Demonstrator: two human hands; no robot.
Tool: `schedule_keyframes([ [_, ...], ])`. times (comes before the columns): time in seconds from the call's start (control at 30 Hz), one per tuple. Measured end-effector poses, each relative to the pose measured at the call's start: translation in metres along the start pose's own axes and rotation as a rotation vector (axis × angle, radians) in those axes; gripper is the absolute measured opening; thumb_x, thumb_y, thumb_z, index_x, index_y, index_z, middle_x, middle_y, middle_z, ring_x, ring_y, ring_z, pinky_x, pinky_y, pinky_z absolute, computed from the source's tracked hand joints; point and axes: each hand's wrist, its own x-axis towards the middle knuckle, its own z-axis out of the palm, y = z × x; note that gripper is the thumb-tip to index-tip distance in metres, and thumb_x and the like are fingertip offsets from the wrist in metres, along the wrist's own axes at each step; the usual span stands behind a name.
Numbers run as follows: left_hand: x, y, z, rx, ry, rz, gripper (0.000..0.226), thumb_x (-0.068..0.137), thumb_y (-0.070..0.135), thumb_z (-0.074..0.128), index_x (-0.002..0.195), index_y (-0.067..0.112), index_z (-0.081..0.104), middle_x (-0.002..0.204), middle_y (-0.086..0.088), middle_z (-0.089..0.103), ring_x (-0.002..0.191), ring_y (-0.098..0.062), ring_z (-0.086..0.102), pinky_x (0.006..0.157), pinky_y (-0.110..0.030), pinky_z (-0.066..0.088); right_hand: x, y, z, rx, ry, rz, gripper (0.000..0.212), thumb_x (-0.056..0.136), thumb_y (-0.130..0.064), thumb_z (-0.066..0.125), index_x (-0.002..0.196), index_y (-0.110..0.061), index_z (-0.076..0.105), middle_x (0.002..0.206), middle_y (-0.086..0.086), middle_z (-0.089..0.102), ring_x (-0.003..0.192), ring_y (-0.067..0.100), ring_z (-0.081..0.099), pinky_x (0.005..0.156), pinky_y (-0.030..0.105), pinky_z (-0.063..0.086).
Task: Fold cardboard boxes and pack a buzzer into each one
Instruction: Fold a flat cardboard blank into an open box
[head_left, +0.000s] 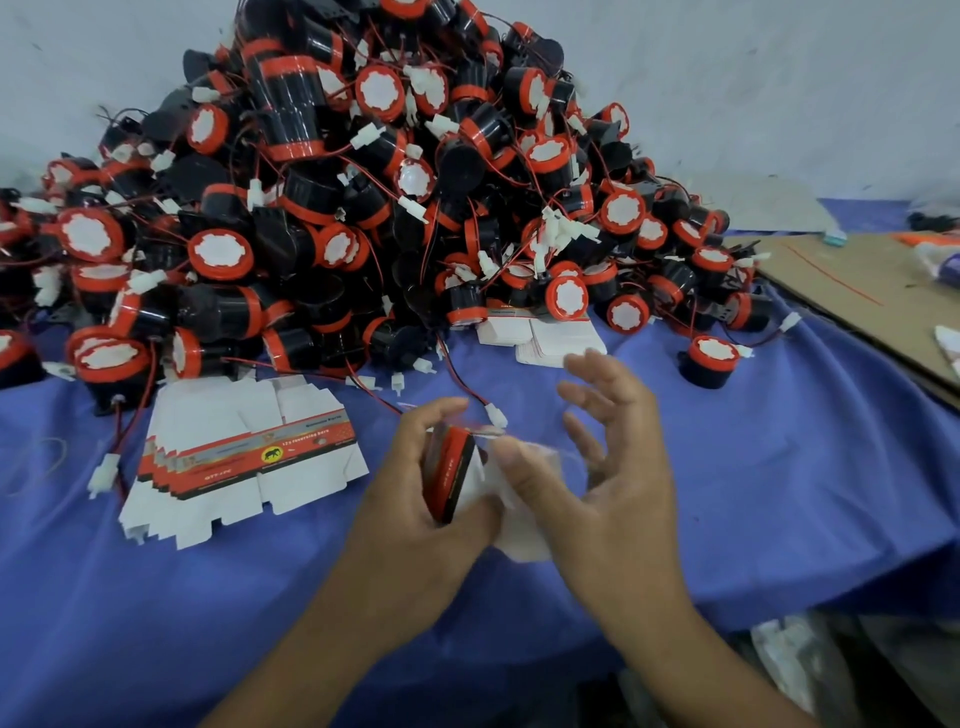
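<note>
Fingers (434, 413) of your left hand (408, 506) curl round one box (450, 470); your right hand (618, 478) splays, thumb on its blurred flap (522, 535). Two flat stacks (244, 460); buzzers (389, 208) beyond counting.

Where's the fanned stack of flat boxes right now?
Head view, left of centre: the fanned stack of flat boxes lies on the blue cloth at the foot of the buzzer pile, left of the left hand, which grips a part-folded box.

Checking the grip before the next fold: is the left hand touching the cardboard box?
Touching. The head view shows the left hand with thumb and fingers wrapped round the partly folded cardboard box, no gap between them.
</note>
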Motion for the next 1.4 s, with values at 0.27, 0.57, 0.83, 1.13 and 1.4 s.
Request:
schedule_keyframes([
  [0.27,0.006,0.003,-0.01,-0.479,0.081,-0.027,0.037,0.08,0.008,0.061,0.11,0.029,0.065,0.109,-0.014,0.069,0.076,-0.029,0.068,0.048,-0.033,0.051,0.02,0.003,-0.011,0.815,-0.301,0.763,0.057,0.084,-0.046,0.068,0.13,-0.012,0.061,0.125,0.014,0.062,0.11,0.03,0.055,0.103,0.048,0.043],
  [0.57,0.004,0.011,-0.015,-0.657,-0.013,-0.075,0.041,0.079,0.007,0.055,0.119,0.016,0.057,0.113,-0.017,0.069,0.074,-0.029,0.07,0.042,-0.032,0.048,0.017,0.012,-0.005,0.735,-0.474,0.588,0.055,0.087,-0.031,0.073,0.138,-0.018,0.059,0.14,0.015,0.059,0.121,0.034,0.059,0.11,0.052,0.045],
  [0.83,0.004,0.01,-0.009,-0.56,-0.009,-0.174,0.018,0.098,0.034,0.052,0.1,0.029,0.069,0.114,-0.019,0.066,0.086,-0.045,0.068,0.057,-0.049,0.053,0.006,0.021,0.009,0.391,-0.259,0.444,0.033,0.086,-0.025,0.065,0.116,-0.037,0.069,0.108,0.009,0.072,0.099,0.04,0.068,0.089,0.058,0.056],
  [1.13,0.004,0.011,-0.017,-0.608,-0.106,-0.267,0.034,0.067,0.03,0.071,0.1,0.025,0.065,0.114,-0.016,0.065,0.094,-0.035,0.07,0.065,-0.047,0.058,0.007,0.015,0.004,0.201,-0.304,0.365,0.038,0.083,-0.048,0.077,0.116,-0.061,0.065,0.148,0.009,0.05,0.127,0.024,0.06,0.098,0.045,0.053],
  [1.4,0.006,0.012,-0.018,-0.806,-0.007,-0.233,0.028,0.087,0.011,0.054,0.114,0.011,0.058,0.114,-0.016,0.071,0.101,-0.032,0.071,0.068,-0.034,0.06,0.012,0.007,0.001,0.555,-0.368,0.421,0.048,0.088,-0.03,0.068,0.135,-0.028,0.06,0.133,0.004,0.067,0.121,0.022,0.065,0.096,0.03,0.056],
])
